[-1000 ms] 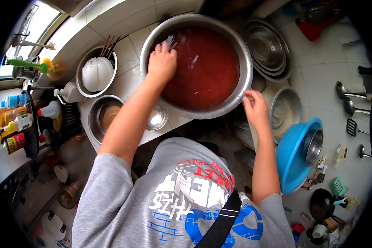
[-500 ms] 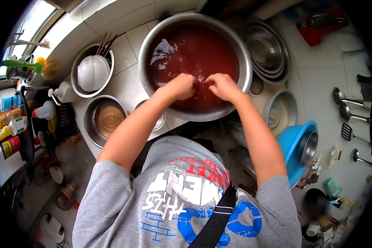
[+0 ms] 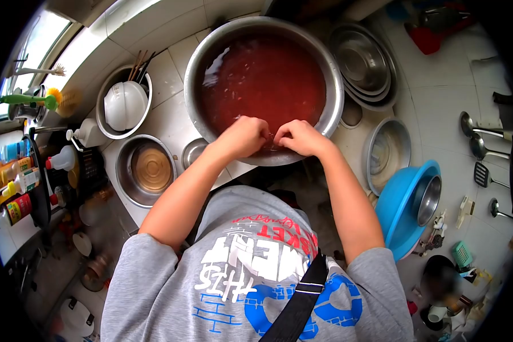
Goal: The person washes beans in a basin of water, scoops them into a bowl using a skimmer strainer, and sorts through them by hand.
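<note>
A large metal basin holds dark red liquid with a few pale bits in it. Over the basin's near side, close to the rim, my left hand and my right hand are almost touching. The fingers of both are curled in and pinched together at the liquid's surface. Something small and pale may be between the fingertips, but I cannot make it out.
Left of the basin stand a pot of white bowls with chopsticks and a steel bowl with brownish contents. Stacked metal basins, another metal basin and a blue tub are at right. Ladles hang on the wall.
Both hands have moved toward me, from nearer the middle of the liquid to the near rim. They have drawn closer together, fingers still pinched. The view has shifted slightly.
</note>
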